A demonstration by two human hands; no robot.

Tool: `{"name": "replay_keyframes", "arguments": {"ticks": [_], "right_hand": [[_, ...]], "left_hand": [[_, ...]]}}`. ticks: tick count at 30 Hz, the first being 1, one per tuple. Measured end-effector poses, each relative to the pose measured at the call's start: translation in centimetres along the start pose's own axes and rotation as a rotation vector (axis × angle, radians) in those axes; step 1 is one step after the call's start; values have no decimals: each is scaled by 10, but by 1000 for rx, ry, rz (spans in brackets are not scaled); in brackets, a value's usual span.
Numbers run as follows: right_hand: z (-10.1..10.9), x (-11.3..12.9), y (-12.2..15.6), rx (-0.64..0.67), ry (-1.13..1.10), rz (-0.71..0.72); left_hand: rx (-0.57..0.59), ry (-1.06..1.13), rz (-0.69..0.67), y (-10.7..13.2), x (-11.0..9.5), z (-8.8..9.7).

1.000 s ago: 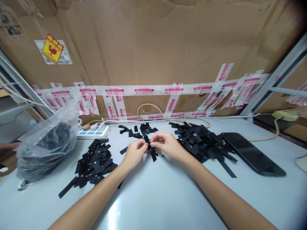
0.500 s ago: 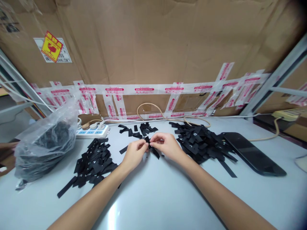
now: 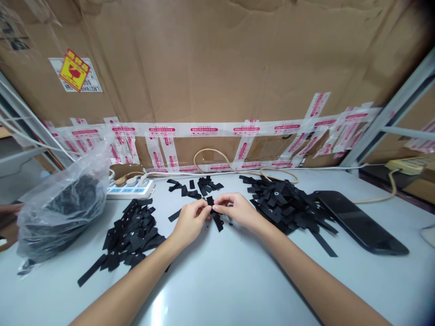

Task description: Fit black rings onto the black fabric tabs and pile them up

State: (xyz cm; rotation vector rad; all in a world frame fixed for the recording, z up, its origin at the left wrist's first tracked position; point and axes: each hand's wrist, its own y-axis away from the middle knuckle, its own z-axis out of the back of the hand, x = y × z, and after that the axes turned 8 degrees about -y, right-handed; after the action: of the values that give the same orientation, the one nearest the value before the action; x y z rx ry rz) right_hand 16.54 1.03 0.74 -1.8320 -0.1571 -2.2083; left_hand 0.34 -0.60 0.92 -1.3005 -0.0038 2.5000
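Note:
Both hands meet over the middle of the table, pinching one short black fabric strip (image 3: 210, 200) between them. My left hand (image 3: 190, 220) is closed on its left side with thumb and forefinger. From the right, my right hand (image 3: 235, 209) grips it the same way, fingertips almost touching the left ones. Just below the fingers another black strip (image 3: 217, 222) shows, partly hidden. A pile of black strips (image 3: 136, 233), some with small metal rings, lies left of my left hand. The larger strip pile (image 3: 280, 201) is right of my right hand.
A plastic bag (image 3: 64, 203) of black pieces stands at the left, beside a power strip (image 3: 131, 189) with plugs. Loose strips (image 3: 205, 184) lie beyond my hands. A dark phone-shaped tray (image 3: 362, 222) sits at the right. Behind stands a large taped cardboard box (image 3: 210, 68) with a cable (image 3: 212, 150).
The black strip between my fingers has turned slightly more upright, and the strip below it hangs at a steeper angle. Both hands stay pinched in nearly the same place; the view has shifted slightly.

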Motion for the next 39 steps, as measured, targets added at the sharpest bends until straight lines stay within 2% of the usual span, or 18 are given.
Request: {"name": "replay_keyframes", "arguments": {"ticks": [7,12,24,30,33,35,39], "right_hand": [[-7,8,2,-123,-21,-126],[-9,12,3,-154,-56,-209],[-10,19,6,-146,-6,-175],[-10,13,4,-113,-16,-161],[0,14,1,-101,-22,-111],[14,20,1,-161,-20,-55],[60,42,12,-467,99,72]], "left_hand": [[25,-8,-17,1,0,-1],[28,-26,-16,1,0,-1],[-27,-145,-24,4,-9,2],[24,-115,-24,2,-5,3],[59,-94,-44,-1,-5,6],[8,-132,-65,-4,-4,13],[-151,-374,-24,-10,3,37]]}}
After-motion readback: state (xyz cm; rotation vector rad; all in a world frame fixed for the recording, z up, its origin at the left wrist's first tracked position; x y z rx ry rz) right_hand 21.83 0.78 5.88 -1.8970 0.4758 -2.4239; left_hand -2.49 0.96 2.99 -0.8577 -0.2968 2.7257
